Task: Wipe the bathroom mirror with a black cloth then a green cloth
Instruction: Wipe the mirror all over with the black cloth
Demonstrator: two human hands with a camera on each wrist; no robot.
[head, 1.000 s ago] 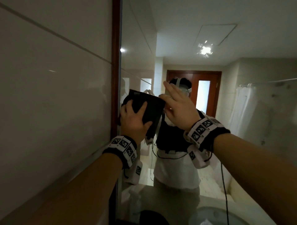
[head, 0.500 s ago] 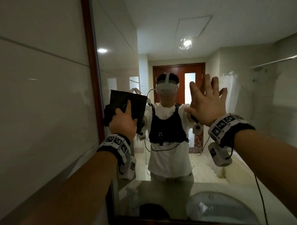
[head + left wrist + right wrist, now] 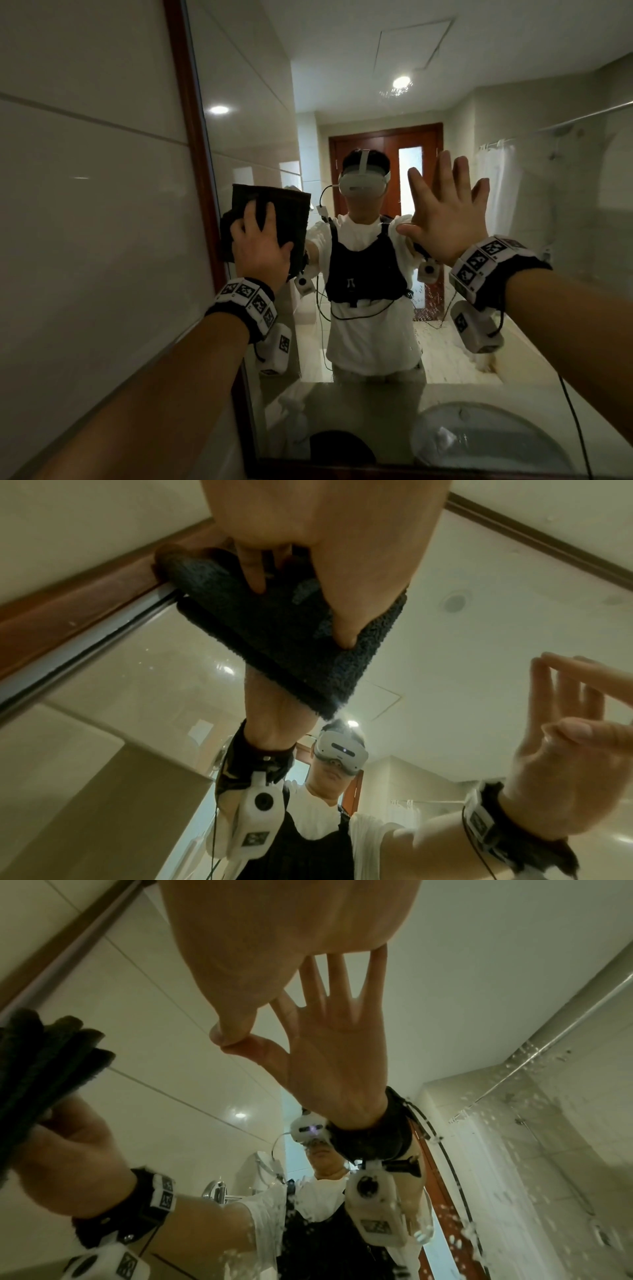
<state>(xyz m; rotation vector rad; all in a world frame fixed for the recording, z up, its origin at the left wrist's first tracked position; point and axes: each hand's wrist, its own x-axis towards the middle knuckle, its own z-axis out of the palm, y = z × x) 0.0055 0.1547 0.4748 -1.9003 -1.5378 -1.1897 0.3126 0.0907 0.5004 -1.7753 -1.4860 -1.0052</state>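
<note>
The left hand (image 3: 261,245) presses a folded black cloth (image 3: 287,219), partly hidden, on the mirror (image 3: 342,85); the right hand (image 3: 445,212) splays flat, empty.

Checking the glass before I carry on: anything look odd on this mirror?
Yes. The mirror carries splashes and droplets on its right side, not yet wiped. The left hand presses the black cloth against the left edge.

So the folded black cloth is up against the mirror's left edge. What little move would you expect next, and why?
Probably a sweep rightward across the glass. The left hand presses the folded black cloth on the wood-framed mirror beside its left frame, so unwiped glass lies to the right, where droplets show. The right hand is spread flat on the glass and may need to shift.
</note>
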